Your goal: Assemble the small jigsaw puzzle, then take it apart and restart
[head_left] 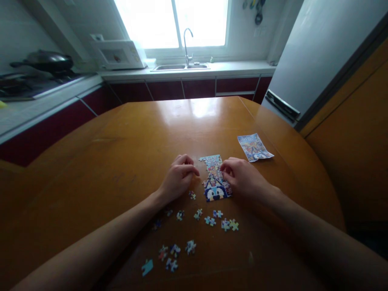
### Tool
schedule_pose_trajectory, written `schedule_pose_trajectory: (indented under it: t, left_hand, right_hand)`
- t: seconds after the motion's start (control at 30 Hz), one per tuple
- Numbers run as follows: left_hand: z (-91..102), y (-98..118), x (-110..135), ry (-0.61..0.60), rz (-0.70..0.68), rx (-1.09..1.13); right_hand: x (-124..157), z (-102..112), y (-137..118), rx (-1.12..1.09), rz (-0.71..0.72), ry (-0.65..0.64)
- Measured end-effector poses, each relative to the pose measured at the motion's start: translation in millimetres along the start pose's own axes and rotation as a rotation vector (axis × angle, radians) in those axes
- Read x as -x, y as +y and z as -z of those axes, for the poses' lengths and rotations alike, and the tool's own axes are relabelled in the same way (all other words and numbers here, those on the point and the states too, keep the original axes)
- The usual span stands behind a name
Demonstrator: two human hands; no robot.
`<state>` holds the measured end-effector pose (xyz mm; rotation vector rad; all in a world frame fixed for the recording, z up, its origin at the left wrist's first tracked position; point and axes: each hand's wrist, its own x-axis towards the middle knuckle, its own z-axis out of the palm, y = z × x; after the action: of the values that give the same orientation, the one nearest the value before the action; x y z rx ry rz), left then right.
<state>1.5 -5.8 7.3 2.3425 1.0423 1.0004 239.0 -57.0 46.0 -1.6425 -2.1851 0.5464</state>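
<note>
A glossy wooden table (121,161) carries a partly joined jigsaw strip (214,182). Loose puzzle pieces (210,220) lie scattered near it, a printed sheet (254,147) farther right.

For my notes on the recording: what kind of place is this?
Probably a home kitchen: it has a sink, a pan on a stove, and a fridge.

The tabletop (127,153) is smooth, varnished wood, glossy enough to mirror the window light. The joined puzzle strip (214,178) and loose puzzle pieces (209,220) look like printed card with a slight sheen. The leaflet (254,147) is glossy printed paper.
</note>
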Motion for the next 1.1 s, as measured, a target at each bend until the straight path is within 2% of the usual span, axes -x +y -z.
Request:
schedule_pose_trajectory:
  t: [0.1, 0.17, 0.23, 0.4, 0.87, 1.1]
  left_hand:
    - [-0.4, 0, 0, 0.013, 0.001, -0.003]
    - [-1.0, -2, 0, 0.017, -0.004, -0.006]
    - [-1.6, -3, 0, 0.019, -0.006, -0.005]
    - [-2.4, -5, 1, 0.026, -0.006, 0.001]
    - [-1.9, -1, 0, 0.034, 0.014, 0.010]
    - [-2.0, 0, 0, 0.033, 0.016, 0.006]
  right_hand:
    - [17, 13, -13, 0.034, 0.151, -0.183]
    - [28, 16, -20, 0.077, 0.179, -0.292]
    - [35, 15, -23, 0.113, 0.192, -0.347]
    - [36, 8, -21, 0.151, 0.221, -0.312]
    - [35, 9, -20, 0.154, 0.179, -0.314]
    - [34, 10, -30, 0.116, 0.163, -0.333]
